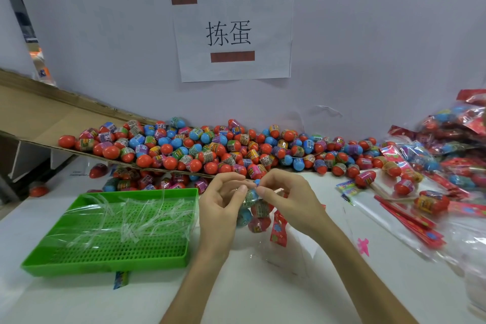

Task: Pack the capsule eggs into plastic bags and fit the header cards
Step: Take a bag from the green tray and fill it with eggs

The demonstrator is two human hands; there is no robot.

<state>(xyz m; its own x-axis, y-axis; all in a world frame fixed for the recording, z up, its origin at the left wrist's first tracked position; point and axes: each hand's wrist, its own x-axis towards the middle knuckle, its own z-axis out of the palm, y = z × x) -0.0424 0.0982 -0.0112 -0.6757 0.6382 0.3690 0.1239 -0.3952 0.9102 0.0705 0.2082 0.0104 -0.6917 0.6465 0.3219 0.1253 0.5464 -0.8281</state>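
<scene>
Capsule eggs (259,214), several in number, sit inside a clear plastic bag (249,196) held just above the table (79,302), in front of the loose pile of eggs (210,150). The left hand (223,200) and right hand (286,200) meet at the bag's mouth. Each grip is narrow, with thumb and fingertips pinching the film at the top, and the two pinches nearly touch. A red header card (278,229) hangs beside the bag below the right hand. Whether it is attached to the film or merely caught there cannot be told.

Assessment: the step in hand appears to be closing the bag's mouth ready for the card. To do it well, the film should be gathered flat and even between the two pinches. The eggs should be settled to the bottom so that no capsule crowds the mouth. The card should then be brought up square over the flattened top, both edges level, before it is fixed. The thin film is likely slippery and prone to creasing, and a skewed fold would set the card crooked.

Noted nearby: a green perforated tray (105,263) at left holds clear plastic strips (131,216). Spare red cards (410,221) and finished packs (452,139) lie at right.
</scene>
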